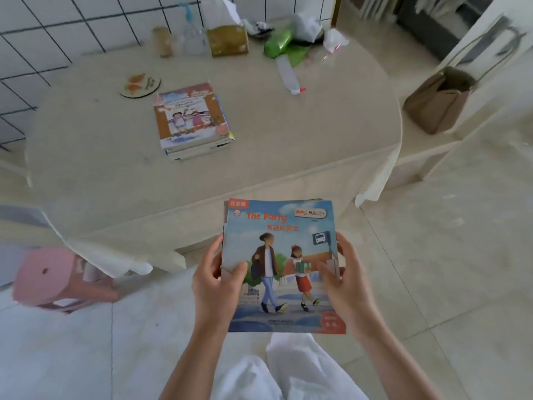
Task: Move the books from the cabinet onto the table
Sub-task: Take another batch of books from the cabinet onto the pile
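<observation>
Noted before me: a round coaster (140,85), a yellow tissue box (227,40), a green bag (281,43) and a clear bottle (287,75) lying flat. Pink stool (54,280) at left, brown bag (439,101) at right.

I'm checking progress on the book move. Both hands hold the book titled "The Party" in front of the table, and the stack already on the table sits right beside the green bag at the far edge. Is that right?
One detail is wrong. The head view shows the stack of books lying near the round coaster, well apart from the green bag. The rest holds: the left hand and right hand hold "The Party" book in front of the table.
</observation>
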